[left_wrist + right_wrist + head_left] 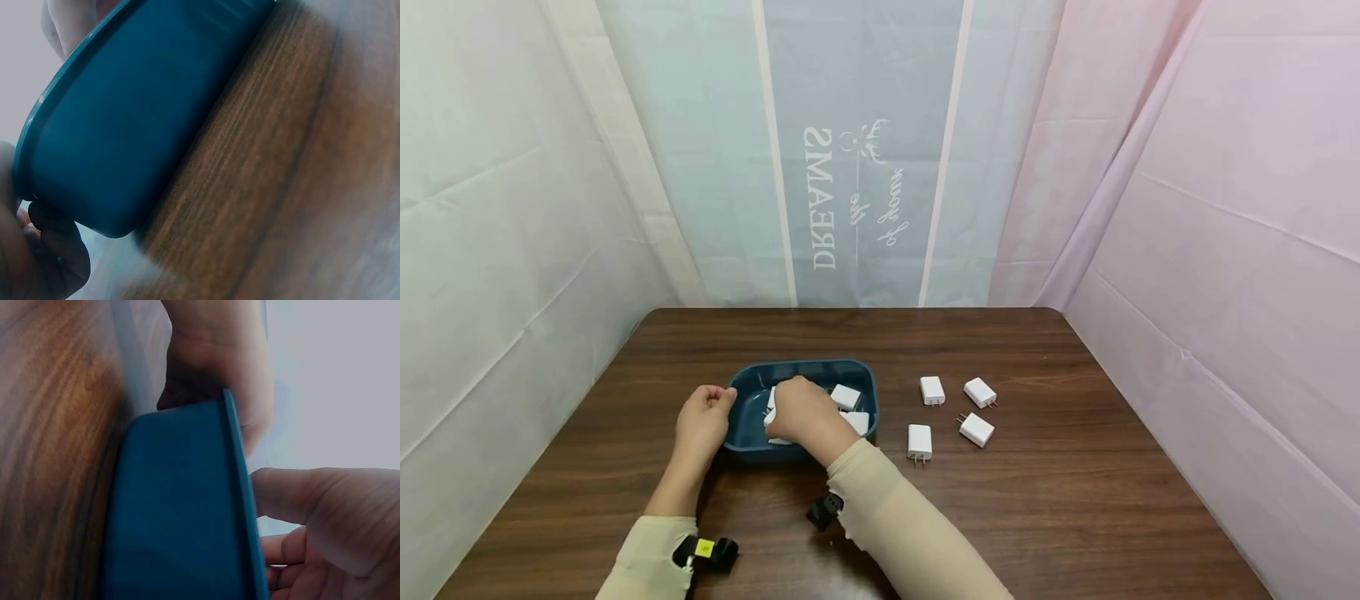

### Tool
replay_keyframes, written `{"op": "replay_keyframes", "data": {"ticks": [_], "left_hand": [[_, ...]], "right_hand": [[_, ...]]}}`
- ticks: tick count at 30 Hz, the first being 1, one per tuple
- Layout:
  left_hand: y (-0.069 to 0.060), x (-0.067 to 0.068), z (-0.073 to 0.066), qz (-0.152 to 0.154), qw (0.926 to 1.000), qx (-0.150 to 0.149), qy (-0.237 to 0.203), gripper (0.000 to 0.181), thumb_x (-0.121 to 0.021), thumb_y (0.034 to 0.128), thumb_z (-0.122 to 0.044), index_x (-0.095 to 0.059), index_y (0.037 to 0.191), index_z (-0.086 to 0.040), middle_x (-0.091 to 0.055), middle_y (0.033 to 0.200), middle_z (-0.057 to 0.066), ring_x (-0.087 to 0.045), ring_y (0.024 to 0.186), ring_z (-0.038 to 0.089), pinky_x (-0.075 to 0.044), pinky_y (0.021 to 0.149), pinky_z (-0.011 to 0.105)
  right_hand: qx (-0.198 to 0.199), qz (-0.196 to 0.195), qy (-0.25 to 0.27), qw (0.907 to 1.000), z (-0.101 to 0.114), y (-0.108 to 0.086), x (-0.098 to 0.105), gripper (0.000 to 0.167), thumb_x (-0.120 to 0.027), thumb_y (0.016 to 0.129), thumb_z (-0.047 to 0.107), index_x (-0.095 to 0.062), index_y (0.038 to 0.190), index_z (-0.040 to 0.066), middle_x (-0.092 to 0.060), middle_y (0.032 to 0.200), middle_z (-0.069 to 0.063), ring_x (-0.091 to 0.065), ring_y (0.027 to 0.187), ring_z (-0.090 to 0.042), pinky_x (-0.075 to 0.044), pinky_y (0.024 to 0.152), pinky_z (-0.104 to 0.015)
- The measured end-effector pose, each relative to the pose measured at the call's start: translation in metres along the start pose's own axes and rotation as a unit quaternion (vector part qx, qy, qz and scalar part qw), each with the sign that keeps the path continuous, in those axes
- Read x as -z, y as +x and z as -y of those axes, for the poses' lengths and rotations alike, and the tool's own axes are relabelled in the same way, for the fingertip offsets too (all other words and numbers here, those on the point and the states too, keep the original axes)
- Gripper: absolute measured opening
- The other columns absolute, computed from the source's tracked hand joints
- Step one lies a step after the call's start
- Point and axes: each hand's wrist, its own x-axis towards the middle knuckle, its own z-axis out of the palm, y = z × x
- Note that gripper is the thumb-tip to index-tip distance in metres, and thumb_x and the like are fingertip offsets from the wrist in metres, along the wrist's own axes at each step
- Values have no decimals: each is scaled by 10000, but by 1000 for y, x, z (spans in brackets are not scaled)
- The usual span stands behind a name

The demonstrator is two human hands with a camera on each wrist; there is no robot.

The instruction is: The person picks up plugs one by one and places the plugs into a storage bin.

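My left hand (702, 423) grips the left end of a dark blue plastic bin (801, 454), its thumb and curled fingers at the rim (53, 84). Inside the bin, my right hand (808, 417) reaches down with bent fingers and pinches a white plug-in charger (770, 417); the bin's wall hides the fingertips in the right wrist view. Around that hand lie several more white chargers, among them one at the back (846, 397) and one at the right (857, 422). The hand covers part of the bin's contents.
Right of the bin, several white chargers lie apart on the brown wooden table (1075, 500), such as one upper charger (932, 390) and one lower charger (919, 442). Fabric curtains (865, 83) stand behind the table and along both sides.
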Motion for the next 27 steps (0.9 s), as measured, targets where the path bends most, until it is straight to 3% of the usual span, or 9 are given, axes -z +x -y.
{"op": "replay_keyframes", "data": {"ticks": [3,8,14,27], "left_hand": [[1,0,1,-16,10000,-76,-47,345,-526,1073,-334,-574,1139,1,-508,785,35,-509,740,201,-412,612,300],[1,0,1,-22,9998,-155,-125,313,-535,1068,-307,-574,1115,1,-494,748,8,-498,698,168,-404,579,283],[0,0,1,-25,9997,-184,-133,309,-543,1068,-300,-575,1107,5,-495,738,0,-496,681,150,-402,568,274],[1,0,3,42,9999,-130,-32,330,-529,1071,-335,-572,1121,-12,-496,757,6,-488,681,154,-403,569,285]], "right_hand": [[68,27,-97,9999,2,1,-4,228,-823,848,338,-708,758,164,-662,786,41,-570,631,-116,-495,583,-277],[200,-22,-227,9995,9,2,-7,260,-807,860,351,-686,711,176,-671,846,33,-544,639,-106,-480,559,-267],[107,12,248,9996,17,1,-9,384,-788,874,304,-554,599,174,-455,581,49,-435,511,-119,-362,469,-255],[-101,1,504,9987,28,8,-20,509,-792,889,343,-468,536,172,-309,480,59,-377,438,-124,-341,448,-263]]}}
